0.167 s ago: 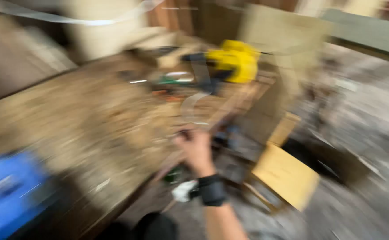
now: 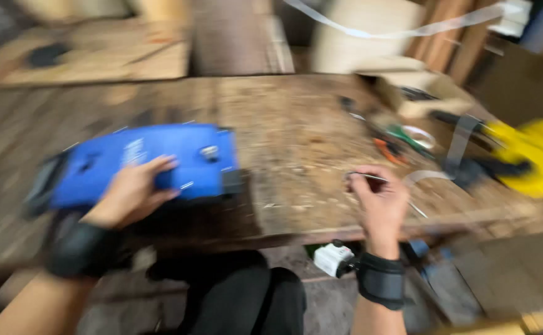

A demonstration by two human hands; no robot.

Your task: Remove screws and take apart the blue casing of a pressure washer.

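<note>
A blue plastic case (image 2: 153, 162) lies flat on the worn wooden workbench (image 2: 296, 136). My left hand (image 2: 132, 192) rests on the case's near edge, fingers spread over its lid. My right hand (image 2: 380, 201) is at the bench's front edge, its fingers pinched on a thin metal rod or nail (image 2: 371, 178). Both wrists wear black bands. The picture is blurred by motion.
A yellow power tool (image 2: 529, 158) sits at the right end of the bench, with orange-handled pliers (image 2: 388, 149), a roll of tape (image 2: 417, 136) and a cardboard box (image 2: 417, 93) near it. A small white device (image 2: 333, 259) hangs under the bench front.
The view has swung left, so the blue case is now central. My left hand has come onto the case, and my right hand has risen to the bench edge.
</note>
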